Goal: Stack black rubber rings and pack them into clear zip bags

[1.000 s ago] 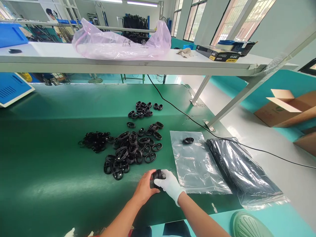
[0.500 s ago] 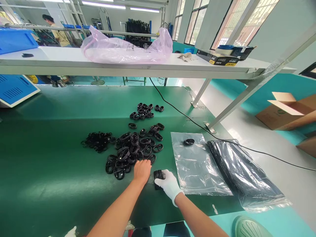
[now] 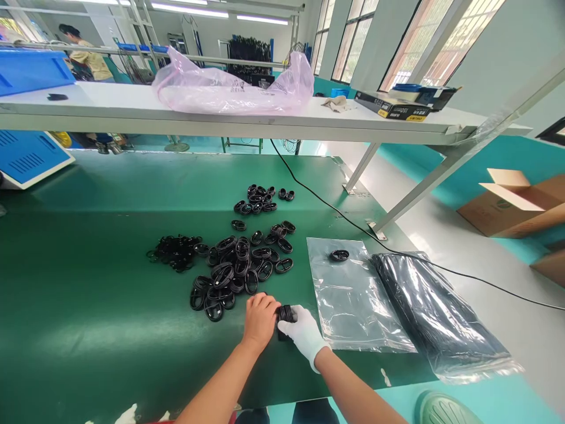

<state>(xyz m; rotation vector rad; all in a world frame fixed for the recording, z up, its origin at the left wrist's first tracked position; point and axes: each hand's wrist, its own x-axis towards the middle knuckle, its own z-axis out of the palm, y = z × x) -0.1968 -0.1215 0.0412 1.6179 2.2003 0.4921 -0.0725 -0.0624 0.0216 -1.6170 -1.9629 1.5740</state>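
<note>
A stack of black coiled cables stands on the green tabletop, and my right hand, in a white glove, is closed around its right side. My bare left hand is right beside the stack, fingers curled, with a black coiled cable mostly hidden behind them. Beyond my left hand spreads a heap of loose oval coiled cables. Left of the heap lies a tangle of thin black loops. One more coiled cable rests on a clear plastic bag at right.
A filled plastic bag lies at the table's right edge, with a black cord crossing over it. Above the table runs a white shelf holding pink plastic. An open carton sits on the floor at right.
My left hand has drawn back from the heap toward the stack, and the coil under its fingers has left the heap's near edge. My right hand stays on the stack.
</note>
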